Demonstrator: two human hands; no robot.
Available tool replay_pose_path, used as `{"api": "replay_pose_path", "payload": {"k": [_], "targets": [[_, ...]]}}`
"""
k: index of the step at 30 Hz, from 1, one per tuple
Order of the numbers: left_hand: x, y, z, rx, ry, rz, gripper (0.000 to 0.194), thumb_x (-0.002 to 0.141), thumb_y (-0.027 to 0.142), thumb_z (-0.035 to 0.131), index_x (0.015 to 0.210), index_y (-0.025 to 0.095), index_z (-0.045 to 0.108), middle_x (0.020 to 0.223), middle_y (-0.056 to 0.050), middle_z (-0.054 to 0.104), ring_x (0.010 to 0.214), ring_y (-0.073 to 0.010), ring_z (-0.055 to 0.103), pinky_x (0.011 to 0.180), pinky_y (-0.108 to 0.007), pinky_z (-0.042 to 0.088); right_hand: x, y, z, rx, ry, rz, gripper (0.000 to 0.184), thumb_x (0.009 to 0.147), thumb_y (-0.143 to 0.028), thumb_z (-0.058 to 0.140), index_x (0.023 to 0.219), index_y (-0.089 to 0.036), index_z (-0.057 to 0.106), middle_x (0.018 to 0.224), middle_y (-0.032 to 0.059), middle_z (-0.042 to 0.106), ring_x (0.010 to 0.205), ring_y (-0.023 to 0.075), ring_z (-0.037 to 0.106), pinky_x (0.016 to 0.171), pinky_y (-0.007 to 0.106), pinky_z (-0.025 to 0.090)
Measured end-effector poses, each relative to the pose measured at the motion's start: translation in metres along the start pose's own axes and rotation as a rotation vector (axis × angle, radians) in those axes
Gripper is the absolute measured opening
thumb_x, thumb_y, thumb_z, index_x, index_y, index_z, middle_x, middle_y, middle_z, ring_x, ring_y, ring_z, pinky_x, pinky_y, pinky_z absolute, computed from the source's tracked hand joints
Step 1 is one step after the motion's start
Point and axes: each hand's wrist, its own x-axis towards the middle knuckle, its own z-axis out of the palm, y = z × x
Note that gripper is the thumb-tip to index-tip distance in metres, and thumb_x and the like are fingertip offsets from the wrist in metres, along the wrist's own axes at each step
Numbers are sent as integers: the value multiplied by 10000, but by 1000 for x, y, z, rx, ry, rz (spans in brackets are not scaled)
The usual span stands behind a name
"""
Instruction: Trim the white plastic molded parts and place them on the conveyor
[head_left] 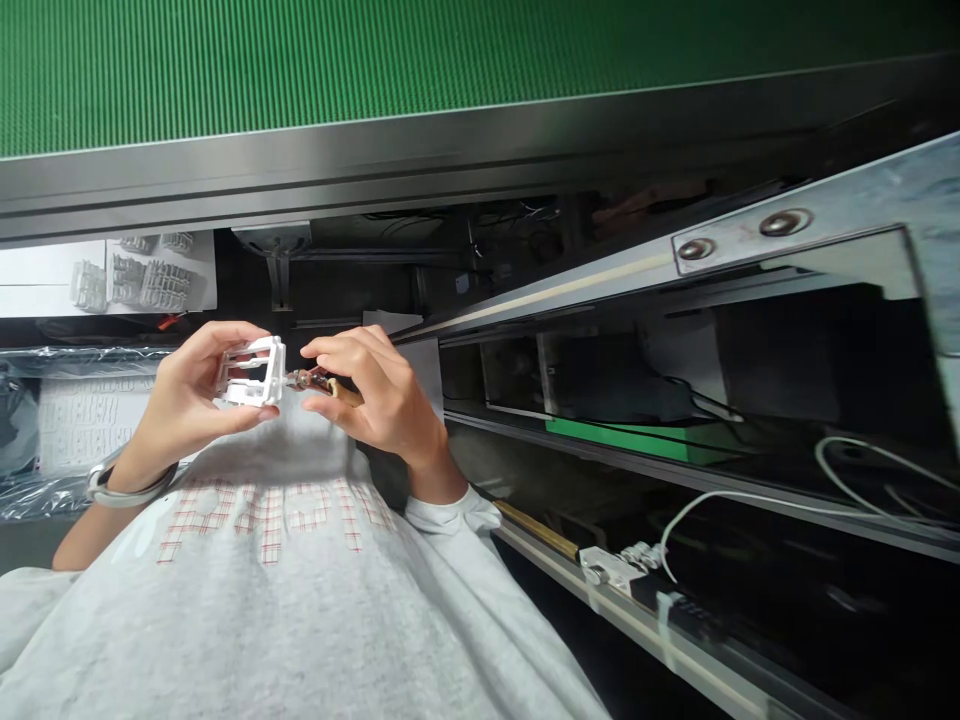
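My left hand is closed around a white plastic frame with open windows, its thumb below and its fingers above and behind. On the frame's right side, a small copper-coloured metal tool with a yellowish rear part points at it and seems to touch it. My right hand is curled around that yellowish part. Its thumb and forefinger tips stand somewhat apart, and the palm hides the tool's far end, so I cannot make out its exact kind.
A green ribbed belt with a metal edge runs across the top. White part clusters lie on a sheet at left, above a plastic-wrapped tray of white parts. Metal rails, shelves and a white cable fill the right.
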Motion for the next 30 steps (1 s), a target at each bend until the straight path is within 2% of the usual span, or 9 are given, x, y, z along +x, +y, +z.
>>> {"api": "replay_pose_path", "payload": {"k": [5,10,14,20,25,30], "targets": [[-2,5,-1,60,22,-68,498,637,312,957,1063,269,702,1068,-44,726,941,-235,716,759,-305,617,4,-2,-4,-65,-4,-21,205,996,-381,620,1075,-198,571,1080,127,775,930,229,711,828,387,493],[-3,7,-4,116,15,-77,493,667,370,942,1083,274,694,1077,-30,726,955,-235,714,762,-314,617,7,-5,-9,-162,-18,-36,199,983,-385,649,1002,-198,584,1059,120,790,910,225,725,793,382,492],[-3,7,-6,116,5,-70,483,675,345,942,1086,277,697,1060,-18,725,936,-219,711,748,-301,610,8,-7,-10,-173,-24,-38,199,977,-376,663,992,-185,608,1055,124,794,900,229,732,770,377,480],[0,8,-8,38,-29,-52,462,662,300,956,1050,266,707,999,2,734,876,-186,706,722,-270,595,10,-11,-9,-193,-75,22,217,1010,-397,609,913,-203,618,1033,83,799,860,193,717,754,356,483],[0,7,-13,-19,-32,-69,506,634,239,975,1073,239,723,980,13,734,851,-152,692,700,-223,580,12,-12,-5,-173,-39,1,193,993,-361,641,929,-180,617,949,88,789,801,186,703,708,339,463],[0,5,-17,8,-16,-84,502,633,241,971,1068,227,722,999,-6,741,873,-173,697,716,-246,593,12,-12,-1,-207,-39,-4,196,990,-384,637,969,-190,629,921,73,776,785,192,677,691,344,433]]}}
